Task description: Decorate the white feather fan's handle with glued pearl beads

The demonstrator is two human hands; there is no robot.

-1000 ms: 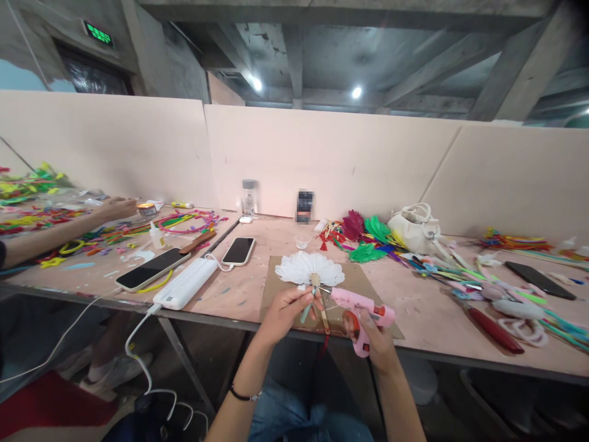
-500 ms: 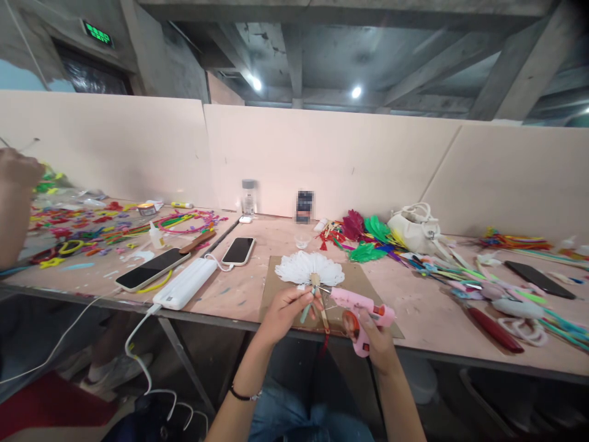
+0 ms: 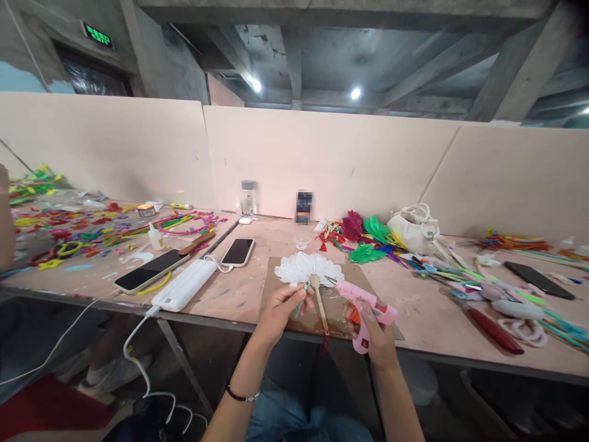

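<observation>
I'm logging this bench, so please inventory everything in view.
glue gun: 1, pink, held
strip: 1, pale green, held
fan: 1, white, front centre
cardboard: 1, brown, front centre
phones: 3, dark, two left, one right
power bank: 1, white, left
bottle: 1, clear, back centre
feathers: several, multicoloured, back right
bag: 1, cream, back right
blurred item: 1, dark, back centre
craft pieces: many, multicoloured, both sides
exit sign: 1, green, upper left
co-worker's arm: 1, bare, left edge
left hand: 1, bare, pinching strip
right hand: 1, bare, gripping glue gun
</observation>
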